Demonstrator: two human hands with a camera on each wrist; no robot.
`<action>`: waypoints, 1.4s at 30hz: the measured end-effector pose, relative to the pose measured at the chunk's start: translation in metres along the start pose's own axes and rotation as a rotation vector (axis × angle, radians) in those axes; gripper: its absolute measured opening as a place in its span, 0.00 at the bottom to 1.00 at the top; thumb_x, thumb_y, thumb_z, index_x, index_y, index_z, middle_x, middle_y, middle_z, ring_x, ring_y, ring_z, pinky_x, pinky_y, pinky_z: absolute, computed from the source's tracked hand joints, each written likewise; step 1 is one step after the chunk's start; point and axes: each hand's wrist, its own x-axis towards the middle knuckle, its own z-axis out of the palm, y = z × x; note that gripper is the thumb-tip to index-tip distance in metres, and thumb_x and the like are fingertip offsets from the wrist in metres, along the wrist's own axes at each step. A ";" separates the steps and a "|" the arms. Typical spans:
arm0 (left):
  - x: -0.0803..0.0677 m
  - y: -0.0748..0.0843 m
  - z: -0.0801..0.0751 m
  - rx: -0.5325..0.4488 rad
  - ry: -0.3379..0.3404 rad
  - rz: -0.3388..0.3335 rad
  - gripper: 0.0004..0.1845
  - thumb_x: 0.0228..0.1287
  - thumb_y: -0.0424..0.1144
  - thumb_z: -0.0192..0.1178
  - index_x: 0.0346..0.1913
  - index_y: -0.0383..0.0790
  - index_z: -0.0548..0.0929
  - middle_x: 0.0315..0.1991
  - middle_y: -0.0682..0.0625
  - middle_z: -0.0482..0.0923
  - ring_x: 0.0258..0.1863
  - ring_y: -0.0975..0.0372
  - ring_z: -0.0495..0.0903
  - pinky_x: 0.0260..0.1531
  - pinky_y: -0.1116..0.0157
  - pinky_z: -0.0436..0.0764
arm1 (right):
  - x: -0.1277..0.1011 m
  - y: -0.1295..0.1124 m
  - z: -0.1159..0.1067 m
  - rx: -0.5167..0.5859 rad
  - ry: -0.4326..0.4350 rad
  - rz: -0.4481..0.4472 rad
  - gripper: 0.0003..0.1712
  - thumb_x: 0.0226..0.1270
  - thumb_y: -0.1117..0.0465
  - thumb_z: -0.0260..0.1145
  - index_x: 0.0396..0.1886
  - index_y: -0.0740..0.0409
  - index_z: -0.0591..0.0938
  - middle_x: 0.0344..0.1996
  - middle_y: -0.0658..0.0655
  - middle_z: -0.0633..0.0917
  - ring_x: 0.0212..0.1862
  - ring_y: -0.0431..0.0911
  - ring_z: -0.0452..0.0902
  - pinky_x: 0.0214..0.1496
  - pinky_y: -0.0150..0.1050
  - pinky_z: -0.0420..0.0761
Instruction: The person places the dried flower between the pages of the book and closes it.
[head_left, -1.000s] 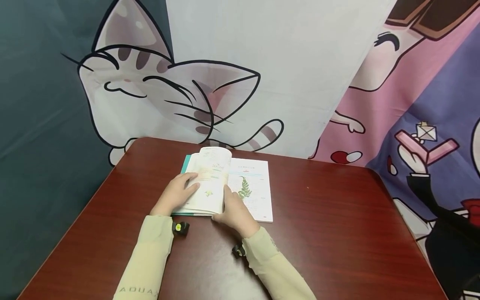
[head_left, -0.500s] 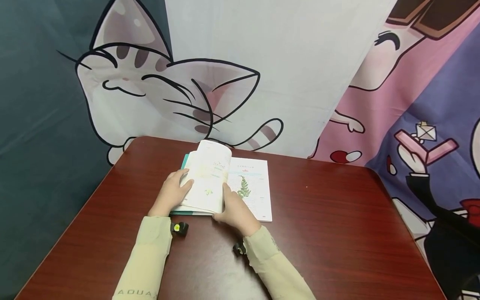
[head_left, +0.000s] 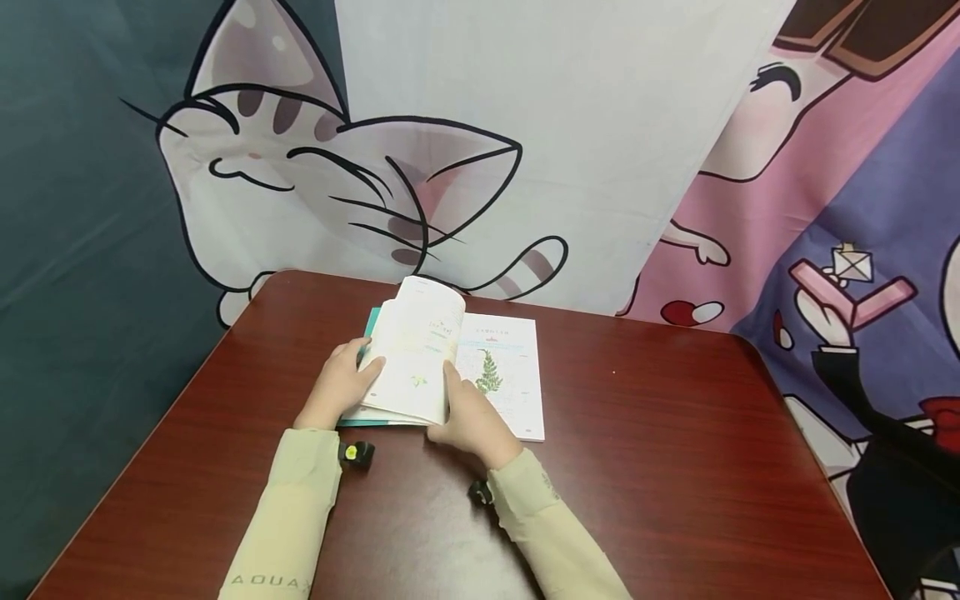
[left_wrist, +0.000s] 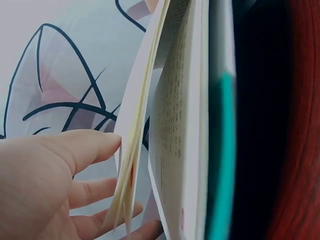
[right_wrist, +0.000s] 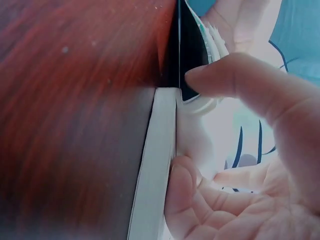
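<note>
An open book (head_left: 502,379) lies on the dark red table (head_left: 675,467), a green fern printed on its right page. A bundle of its left pages (head_left: 418,358) stands raised and curved. My left hand (head_left: 339,390) holds that bundle at its left edge; in the left wrist view the thumb (left_wrist: 80,145) lies on top of the leaves (left_wrist: 131,165) with fingers beneath, above the teal cover (left_wrist: 220,165). My right hand (head_left: 465,417) rests at the book's near edge by the fold. Its thumb (right_wrist: 235,75) presses the raised leaves, while its curled fingers lie against the right page block (right_wrist: 152,160).
A cartoon cat backdrop (head_left: 337,183) hangs right behind the table's far edge. Small black wrist cameras (head_left: 356,452) sit just in front of my cuffs. Bare tabletop stretches to the right of the book and in front of it.
The raised pages have lifted a little higher. My left fingers slid from the page face to its left edge. The right hand stayed at the fold.
</note>
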 end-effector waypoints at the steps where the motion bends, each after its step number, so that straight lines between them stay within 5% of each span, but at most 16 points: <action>1: -0.001 -0.001 -0.001 0.002 -0.006 -0.004 0.35 0.79 0.50 0.50 0.78 0.32 0.57 0.76 0.28 0.53 0.74 0.36 0.56 0.70 0.39 0.61 | 0.000 0.001 -0.001 0.017 -0.010 -0.001 0.65 0.42 0.63 0.77 0.79 0.72 0.52 0.44 0.64 0.83 0.39 0.47 0.75 0.44 0.39 0.79; 9: -0.002 0.000 -0.014 -0.069 -0.051 -0.090 0.40 0.79 0.52 0.50 0.79 0.27 0.52 0.73 0.26 0.58 0.71 0.38 0.63 0.68 0.41 0.65 | 0.002 0.003 -0.006 0.071 -0.072 0.020 0.66 0.43 0.63 0.75 0.80 0.69 0.49 0.42 0.58 0.81 0.37 0.45 0.74 0.41 0.36 0.76; 15: -0.006 0.003 -0.026 -0.245 -0.090 -0.066 0.41 0.77 0.45 0.56 0.81 0.32 0.49 0.71 0.28 0.64 0.59 0.45 0.75 0.54 0.52 0.77 | 0.005 0.010 -0.006 0.097 -0.085 -0.027 0.63 0.47 0.64 0.76 0.80 0.70 0.50 0.34 0.56 0.80 0.33 0.43 0.72 0.38 0.35 0.76; 23: -0.013 0.014 -0.035 -0.450 -0.128 0.026 0.41 0.77 0.41 0.55 0.82 0.41 0.45 0.71 0.31 0.66 0.61 0.45 0.76 0.50 0.58 0.79 | 0.001 0.011 -0.014 0.173 -0.108 0.014 0.62 0.55 0.49 0.79 0.81 0.63 0.53 0.60 0.68 0.72 0.54 0.50 0.69 0.62 0.46 0.73; 27: -0.015 0.023 -0.031 -0.572 -0.127 0.062 0.35 0.80 0.43 0.50 0.82 0.40 0.50 0.68 0.32 0.70 0.52 0.55 0.81 0.47 0.64 0.81 | 0.000 0.012 -0.020 0.267 -0.051 0.018 0.50 0.67 0.44 0.70 0.78 0.64 0.61 0.66 0.69 0.70 0.59 0.54 0.74 0.65 0.49 0.74; 32: -0.017 0.035 -0.022 -0.673 -0.111 0.086 0.30 0.83 0.48 0.41 0.78 0.35 0.59 0.60 0.31 0.75 0.41 0.66 0.82 0.40 0.67 0.83 | 0.001 0.012 -0.026 0.407 0.062 0.027 0.33 0.79 0.48 0.56 0.75 0.61 0.67 0.68 0.65 0.74 0.55 0.57 0.82 0.55 0.49 0.82; 37: -0.016 0.043 -0.008 -0.738 -0.097 0.103 0.30 0.85 0.50 0.34 0.78 0.36 0.60 0.60 0.31 0.74 0.42 0.66 0.80 0.40 0.68 0.83 | 0.001 0.012 -0.032 0.589 0.159 0.057 0.28 0.81 0.53 0.54 0.74 0.59 0.70 0.68 0.63 0.74 0.55 0.57 0.82 0.50 0.48 0.86; 42: -0.015 0.053 0.011 -0.723 -0.113 0.193 0.27 0.84 0.46 0.38 0.78 0.37 0.60 0.63 0.32 0.72 0.46 0.60 0.78 0.43 0.66 0.80 | 0.002 0.017 -0.038 0.747 0.231 0.046 0.25 0.80 0.57 0.56 0.71 0.64 0.73 0.66 0.67 0.76 0.56 0.63 0.82 0.51 0.50 0.86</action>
